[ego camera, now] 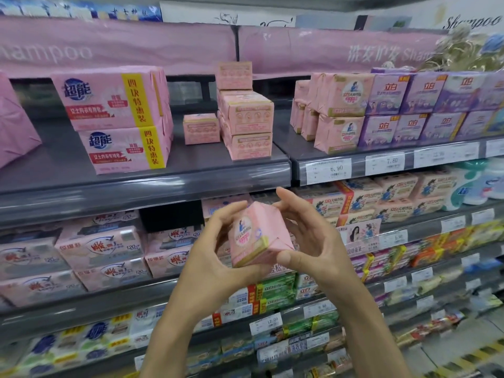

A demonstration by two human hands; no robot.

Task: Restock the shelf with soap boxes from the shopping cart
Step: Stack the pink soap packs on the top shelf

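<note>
I hold one pink soap box (pixel 252 236) between both hands in front of the shelves, below the top shelf's edge. My left hand (pixel 212 249) grips its left side and bottom, fingers curled over the top corner. My right hand (pixel 308 236) grips its right side, thumb under the lower corner. On the grey top shelf (pixel 152 184) stands a stack of matching pink soap boxes (pixel 246 121), with a single box (pixel 201 128) to its left. More of the same pink boxes (pixel 336 110) are stacked further right. The shopping cart is out of view.
Two large pink multipacks (pixel 120 118) sit at the left of the top shelf, purple soap packs (pixel 425 107) at the right. A bare strip of shelf lies between the multipacks and the small stack. Lower shelves are packed with other soaps; price tags (pixel 335 169) line the edges.
</note>
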